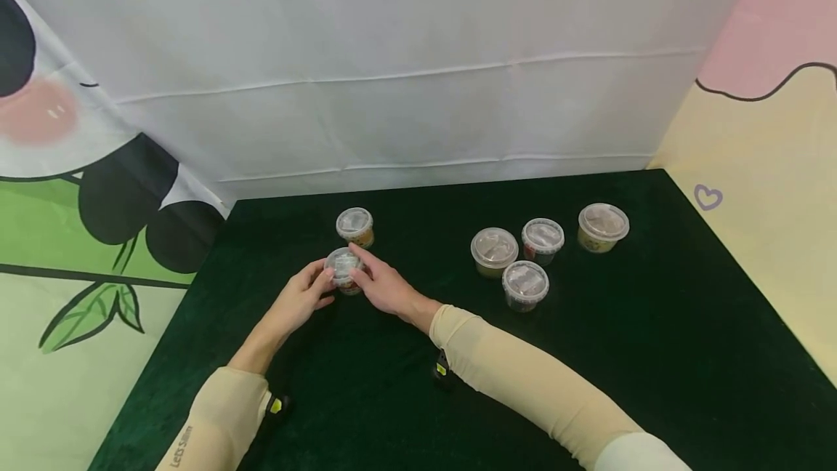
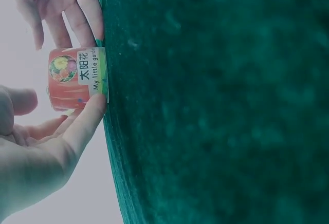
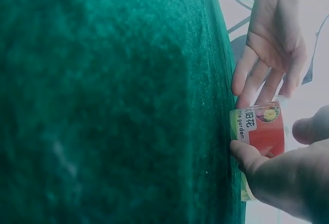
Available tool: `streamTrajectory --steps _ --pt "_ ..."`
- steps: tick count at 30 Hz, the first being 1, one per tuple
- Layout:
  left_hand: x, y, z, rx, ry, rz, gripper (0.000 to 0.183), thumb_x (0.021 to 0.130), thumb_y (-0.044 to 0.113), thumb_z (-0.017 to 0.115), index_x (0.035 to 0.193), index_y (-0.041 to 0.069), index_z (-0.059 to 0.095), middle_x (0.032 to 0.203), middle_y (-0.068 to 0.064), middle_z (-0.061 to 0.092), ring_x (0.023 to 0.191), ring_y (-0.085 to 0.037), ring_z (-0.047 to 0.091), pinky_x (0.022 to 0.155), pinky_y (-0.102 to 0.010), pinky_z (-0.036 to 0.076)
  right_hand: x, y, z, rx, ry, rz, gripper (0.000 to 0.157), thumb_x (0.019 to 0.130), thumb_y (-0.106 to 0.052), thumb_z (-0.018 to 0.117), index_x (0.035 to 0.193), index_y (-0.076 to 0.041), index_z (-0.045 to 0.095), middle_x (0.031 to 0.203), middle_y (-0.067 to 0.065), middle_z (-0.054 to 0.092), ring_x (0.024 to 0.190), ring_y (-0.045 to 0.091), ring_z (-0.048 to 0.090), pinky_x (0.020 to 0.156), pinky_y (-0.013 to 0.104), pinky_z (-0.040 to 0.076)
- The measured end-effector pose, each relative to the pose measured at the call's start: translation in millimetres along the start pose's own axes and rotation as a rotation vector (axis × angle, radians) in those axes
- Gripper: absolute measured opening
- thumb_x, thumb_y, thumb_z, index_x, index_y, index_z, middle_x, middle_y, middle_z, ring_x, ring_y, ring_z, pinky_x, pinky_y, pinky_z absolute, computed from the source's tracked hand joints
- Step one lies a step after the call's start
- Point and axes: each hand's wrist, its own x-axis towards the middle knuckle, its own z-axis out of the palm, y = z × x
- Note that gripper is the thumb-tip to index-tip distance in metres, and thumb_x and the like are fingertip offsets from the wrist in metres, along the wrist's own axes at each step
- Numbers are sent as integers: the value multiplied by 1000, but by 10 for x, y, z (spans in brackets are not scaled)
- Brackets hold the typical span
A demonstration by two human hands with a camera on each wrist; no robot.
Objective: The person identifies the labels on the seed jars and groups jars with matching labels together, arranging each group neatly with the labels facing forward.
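A small round plastic tub [image 1: 344, 270] with a clear lid stands on the dark green cloth, between both hands. Its red label with a flower picture shows in the left wrist view, the tub [image 2: 77, 77] lying sideways there because of the camera angle. My left hand [image 1: 302, 296] holds its left side, fingers low by the base. From the right, my right hand [image 1: 389, 288] holds it, forefinger at the far side and thumb nearer. In the right wrist view the tub [image 3: 264, 131] is between the same hands. Just behind it stands another lidded tub [image 1: 355, 227] with yellowish contents.
To the right stand more lidded tubs: one at the left of the cluster [image 1: 494, 251], one behind [image 1: 543, 240], one in front [image 1: 525, 285], and a separate one [image 1: 603, 227] farther right. The green-covered table [image 1: 392, 398] meets a white cloth backdrop [image 1: 418, 122].
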Motion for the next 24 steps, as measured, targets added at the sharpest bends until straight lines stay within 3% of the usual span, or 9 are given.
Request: streamTrajectory --steps 6,13,16,19,22,24 --pt "8 44 -8 52 -20 -11 60 112 33 37 155 -6 24 150 -32 37 136 -48 43 103 -52 46 -9 -9 -30 21 -15 -1 54 110 -30 44 161 -35 26 163 4 32 143 23 40 114 46 38" --pt "56 168 -25 237 -17 -53 58 112 31 37 155 -5 24 148 -31 40 135 -46 45 106 -56 43 -19 -2 -156 144 9 56 58 105 -32 57 159 -25 34 160 8 38 144 25 39 112 46 41" --pt "78 258 11 369 42 -8 60 111 29 39 157 -5 22 153 -31 35 139 -47 39 111 -61 36 -82 1 -292 193 7 80 61 103 -33 61 158 -22 36 159 10 38 143 27 40 110 45 43" --pt "118 391 79 457 100 83 59 110 29 42 157 -3 25 156 -29 32 142 -46 35 113 -63 31 -184 -25 -493 183 -34 74 59 104 -30 60 157 -21 36 158 10 39 140 27 44 109 44 44" --pt "154 578 177 461 111 191 56 109 30 47 155 1 33 154 -26 35 140 -44 37 112 -64 32 -324 -90 -743 98 -118 39 58 105 -27 57 158 -18 35 157 12 40 136 27 48 109 43 45" --pt "175 724 262 448 88 268 54 108 29 50 153 3 37 153 -23 38 138 -42 40 110 -63 35 -448 -161 -937 -25 -166 -10 57 106 -27 55 158 -15 35 154 13 43 134 27 49 108 42 45"
